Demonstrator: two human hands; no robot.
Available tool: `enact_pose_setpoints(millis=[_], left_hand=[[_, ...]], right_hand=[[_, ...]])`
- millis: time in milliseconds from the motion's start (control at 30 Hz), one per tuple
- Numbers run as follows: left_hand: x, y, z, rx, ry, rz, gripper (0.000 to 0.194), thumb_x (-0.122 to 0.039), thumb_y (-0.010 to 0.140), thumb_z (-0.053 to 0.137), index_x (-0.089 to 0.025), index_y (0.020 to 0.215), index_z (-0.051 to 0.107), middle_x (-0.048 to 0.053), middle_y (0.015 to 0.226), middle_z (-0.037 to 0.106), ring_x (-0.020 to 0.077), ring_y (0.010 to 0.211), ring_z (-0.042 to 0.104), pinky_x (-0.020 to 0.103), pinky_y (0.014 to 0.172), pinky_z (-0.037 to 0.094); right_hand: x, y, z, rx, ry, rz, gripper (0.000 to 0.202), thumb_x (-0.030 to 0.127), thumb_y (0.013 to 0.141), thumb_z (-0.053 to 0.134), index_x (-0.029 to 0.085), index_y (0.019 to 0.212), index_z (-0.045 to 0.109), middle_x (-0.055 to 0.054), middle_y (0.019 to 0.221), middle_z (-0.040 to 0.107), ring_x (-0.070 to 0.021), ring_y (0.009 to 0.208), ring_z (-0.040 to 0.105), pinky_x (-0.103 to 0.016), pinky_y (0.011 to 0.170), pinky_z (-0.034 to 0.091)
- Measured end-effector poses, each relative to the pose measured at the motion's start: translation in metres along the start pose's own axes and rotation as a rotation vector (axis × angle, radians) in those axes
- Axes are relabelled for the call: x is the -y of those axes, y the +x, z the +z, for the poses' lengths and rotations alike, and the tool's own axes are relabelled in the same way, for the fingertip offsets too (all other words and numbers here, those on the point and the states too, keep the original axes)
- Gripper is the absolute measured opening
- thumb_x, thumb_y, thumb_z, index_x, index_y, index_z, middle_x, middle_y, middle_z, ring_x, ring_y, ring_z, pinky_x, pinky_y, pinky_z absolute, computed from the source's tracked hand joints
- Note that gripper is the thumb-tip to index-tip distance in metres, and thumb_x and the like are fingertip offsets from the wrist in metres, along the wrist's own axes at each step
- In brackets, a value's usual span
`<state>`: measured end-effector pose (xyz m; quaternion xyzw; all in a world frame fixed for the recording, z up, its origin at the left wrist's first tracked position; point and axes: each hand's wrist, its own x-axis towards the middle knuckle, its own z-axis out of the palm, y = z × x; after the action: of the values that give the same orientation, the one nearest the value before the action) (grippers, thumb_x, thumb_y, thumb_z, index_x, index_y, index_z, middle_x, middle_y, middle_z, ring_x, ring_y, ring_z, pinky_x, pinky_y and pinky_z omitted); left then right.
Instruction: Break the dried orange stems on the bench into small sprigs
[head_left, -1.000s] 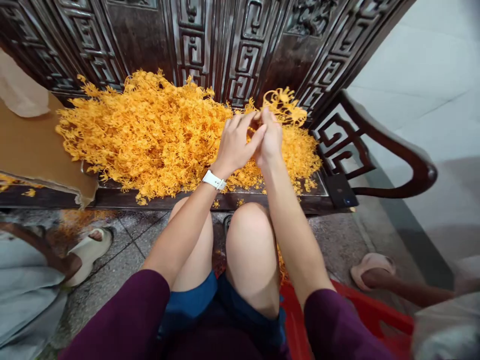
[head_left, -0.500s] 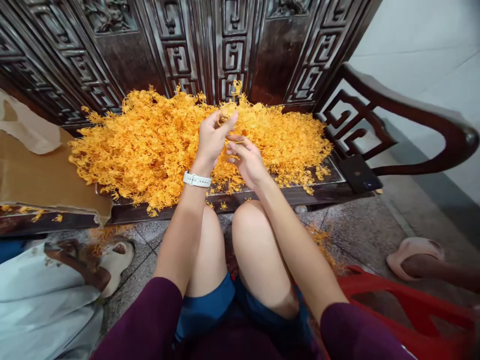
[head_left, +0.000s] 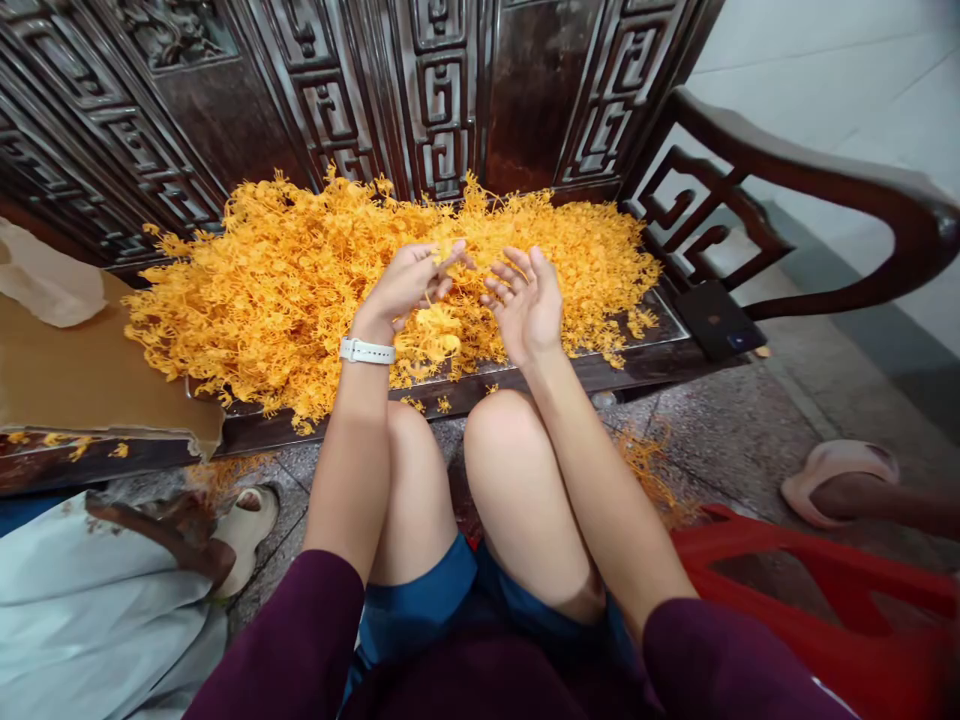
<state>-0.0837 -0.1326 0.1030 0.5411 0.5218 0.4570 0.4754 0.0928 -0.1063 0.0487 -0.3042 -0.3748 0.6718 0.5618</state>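
We see moderate, fairly even indoor light, with whitish glints streaking the carved wooden backrest behind the orange pile. Right of the pile, wide-angle distortion stretches the curved armrest; nearer us than the pile, the red plastic seat looks soft.

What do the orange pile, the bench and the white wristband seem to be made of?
Orange pile: probably moulded plastic, fairly matte; thin, curled strands share one even colour. Bench: likely dark varnished wood; glossy highlights on carved panels. Wristband: perhaps silicone or rubber; smooth, pale, with small holes.
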Motion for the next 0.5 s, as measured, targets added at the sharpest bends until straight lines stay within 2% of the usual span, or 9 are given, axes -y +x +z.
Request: enact_pose_setpoints(millis=[100, 200, 300, 400, 500], left_hand=[[0.003, 0.003, 0.003, 0.053, 0.068, -0.028, 0.048, -0.063, 0.098, 0.061, -0.019, 0.082, 0.071, -0.001, 0.053, 0.050, 0.0050, 0.041, 0.033, 0.022, 0.043, 0.020], [0.004, 0.003, 0.006, 0.091, 0.101, -0.019, 0.053, -0.066, 0.097, 0.061, -0.019, 0.075, 0.068, 0.000, 0.054, 0.053, 0.0041, 0.040, 0.034, 0.023, 0.043, 0.020], [-0.001, -0.003, 0.007, 0.114, 0.113, -0.018, 0.062, -0.072, 0.098, 0.055, -0.019, 0.067, 0.063, -0.002, 0.046, 0.047, 0.0035, 0.036, 0.033, 0.021, 0.041, 0.021], [-0.006, -0.007, 0.007, 0.121, 0.107, -0.052, 0.068, -0.074, 0.100, 0.047, -0.019, 0.062, 0.061, -0.003, 0.038, 0.038, 0.0033, 0.033, 0.032, 0.019, 0.038, 0.020], [-0.002, -0.004, 0.004, 0.099, 0.065, -0.021, 0.065, -0.072, 0.100, 0.052, -0.019, 0.063, 0.061, -0.002, 0.042, 0.045, 0.0031, 0.034, 0.034, 0.018, 0.037, 0.021]], right_hand=[[-0.007, -0.002, 0.004, 0.044, -0.041, 0.024, 0.057, 0.070, 0.072, 0.085, 0.030, 0.108, 0.066, -0.003, 0.110, 0.071, -0.0188, 0.093, 0.065, -0.033, 0.077, 0.053], [-0.014, -0.001, 0.007, 0.055, -0.127, -0.044, 0.051, 0.065, 0.072, 0.088, 0.029, 0.099, 0.066, -0.001, 0.101, 0.068, -0.0156, 0.087, 0.062, -0.029, 0.071, 0.050], [-0.018, 0.001, 0.008, 0.023, -0.177, -0.107, 0.049, 0.064, 0.072, 0.088, 0.028, 0.089, 0.061, 0.000, 0.095, 0.063, -0.0154, 0.089, 0.061, -0.027, 0.072, 0.050], [-0.018, 0.002, 0.008, 0.011, -0.130, -0.100, 0.055, 0.063, 0.066, 0.092, 0.030, 0.096, 0.058, 0.001, 0.102, 0.063, -0.0169, 0.096, 0.063, -0.029, 0.077, 0.054], [-0.017, 0.000, 0.009, 0.100, -0.094, -0.042, 0.059, 0.062, 0.067, 0.092, 0.032, 0.106, 0.060, 0.000, 0.105, 0.067, -0.0188, 0.097, 0.065, -0.033, 0.082, 0.054]])
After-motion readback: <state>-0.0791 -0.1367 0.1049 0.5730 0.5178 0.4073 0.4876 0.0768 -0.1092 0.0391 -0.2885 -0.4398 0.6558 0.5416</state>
